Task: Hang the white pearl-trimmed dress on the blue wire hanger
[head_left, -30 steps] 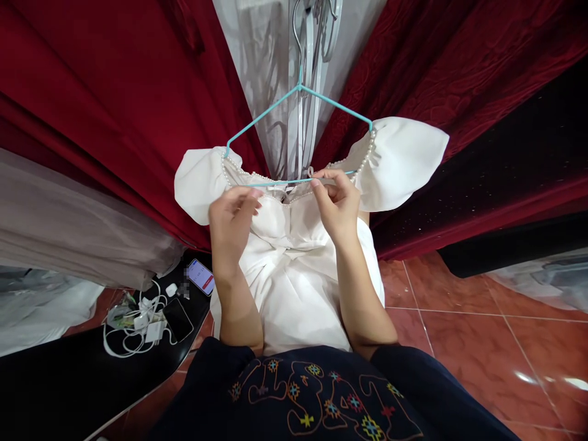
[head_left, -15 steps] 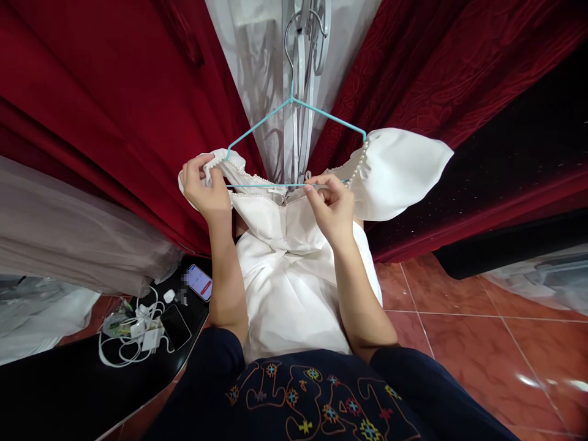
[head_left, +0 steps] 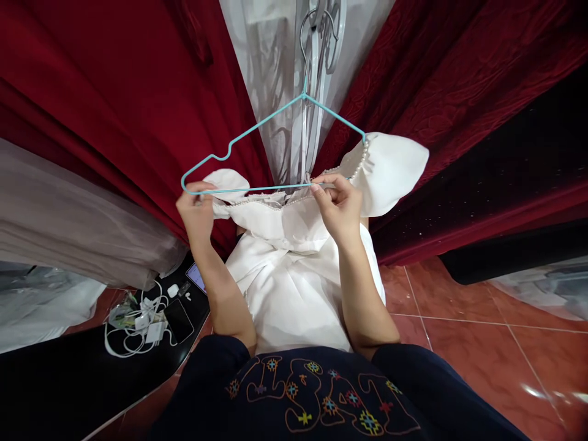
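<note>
A light-blue hanger (head_left: 266,121) hangs by its metal hook from a white rack part. Its right end sits inside the pearl-edged right sleeve of a white dress (head_left: 294,294), while its left end is bare. My left hand (head_left: 196,214) is closed on the dress's left sleeve, just under the hanger's left corner; its fingertips are partly hidden behind the fabric. With thumb and fingers, my right hand (head_left: 339,205) pinches the hanger's bottom bar near the neckline.
Red curtains (head_left: 114,79) flank a pale one behind the rack. At the lower left, a black bench (head_left: 55,380) bears white cables (head_left: 133,343), a dark phone (head_left: 178,321) and a lit phone partly behind my left arm. Red tiles cover the floor.
The left sleeve has come off the hanger's left end and now lies below it. My left hand has moved left and down with the sleeve. My right hand keeps its pinch on the bar.
</note>
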`<action>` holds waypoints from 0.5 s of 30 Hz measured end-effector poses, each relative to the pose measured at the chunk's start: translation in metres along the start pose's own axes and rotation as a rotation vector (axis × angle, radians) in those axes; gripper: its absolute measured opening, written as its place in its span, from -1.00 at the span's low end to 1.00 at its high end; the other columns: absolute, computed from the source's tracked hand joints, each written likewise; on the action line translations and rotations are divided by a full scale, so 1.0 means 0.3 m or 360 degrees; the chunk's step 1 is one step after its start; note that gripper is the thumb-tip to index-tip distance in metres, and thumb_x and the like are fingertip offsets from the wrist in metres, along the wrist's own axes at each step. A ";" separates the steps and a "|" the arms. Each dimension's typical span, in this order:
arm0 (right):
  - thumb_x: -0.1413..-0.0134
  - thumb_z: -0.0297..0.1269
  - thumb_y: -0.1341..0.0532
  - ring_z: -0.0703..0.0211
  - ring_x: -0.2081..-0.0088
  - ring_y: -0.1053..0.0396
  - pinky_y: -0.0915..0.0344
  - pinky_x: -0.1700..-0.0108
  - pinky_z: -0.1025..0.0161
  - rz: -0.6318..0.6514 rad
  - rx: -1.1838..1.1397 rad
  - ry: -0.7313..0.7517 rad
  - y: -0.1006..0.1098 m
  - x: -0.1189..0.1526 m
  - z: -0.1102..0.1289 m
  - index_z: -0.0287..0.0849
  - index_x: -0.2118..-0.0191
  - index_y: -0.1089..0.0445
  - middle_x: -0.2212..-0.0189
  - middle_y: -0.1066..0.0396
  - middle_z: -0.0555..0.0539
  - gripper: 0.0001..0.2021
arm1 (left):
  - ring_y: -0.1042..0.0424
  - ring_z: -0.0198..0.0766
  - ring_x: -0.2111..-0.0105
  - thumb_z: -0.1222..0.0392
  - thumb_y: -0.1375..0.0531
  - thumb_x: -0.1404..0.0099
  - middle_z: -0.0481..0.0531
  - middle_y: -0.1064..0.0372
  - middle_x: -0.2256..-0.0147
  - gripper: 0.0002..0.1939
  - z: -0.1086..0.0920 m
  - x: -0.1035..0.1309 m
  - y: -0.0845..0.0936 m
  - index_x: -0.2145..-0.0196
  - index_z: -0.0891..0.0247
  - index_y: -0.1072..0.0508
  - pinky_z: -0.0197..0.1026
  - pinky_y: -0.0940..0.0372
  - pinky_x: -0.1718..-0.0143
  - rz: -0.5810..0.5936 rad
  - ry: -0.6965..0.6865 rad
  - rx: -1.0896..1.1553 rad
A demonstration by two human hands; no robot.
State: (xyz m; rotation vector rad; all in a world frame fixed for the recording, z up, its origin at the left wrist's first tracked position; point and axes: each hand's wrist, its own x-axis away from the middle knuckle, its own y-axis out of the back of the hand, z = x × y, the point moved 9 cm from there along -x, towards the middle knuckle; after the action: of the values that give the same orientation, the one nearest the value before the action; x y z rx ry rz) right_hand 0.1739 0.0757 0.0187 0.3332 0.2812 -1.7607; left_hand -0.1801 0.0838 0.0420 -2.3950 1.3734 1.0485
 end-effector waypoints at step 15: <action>-0.24 0.10 -0.34 0.41 0.58 0.06 0.04 0.46 0.29 -0.0060 0.0142 0.0139 -0.009 0.022 0.049 -0.14 0.17 -0.52 0.64 0.02 0.17 -0.64 | -0.65 -0.16 0.10 -0.01 -0.27 -0.49 0.04 -0.68 0.18 -0.82 -0.258 0.220 -0.382 0.14 0.13 -0.53 -0.13 -0.49 0.00 0.0184 0.0137 0.1086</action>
State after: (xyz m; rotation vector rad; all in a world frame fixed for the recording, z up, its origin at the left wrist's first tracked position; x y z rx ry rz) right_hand 0.1688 0.0649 0.0300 0.4726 0.2731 -1.8021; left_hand -0.0282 0.0652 0.0353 -1.8831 1.5857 0.3910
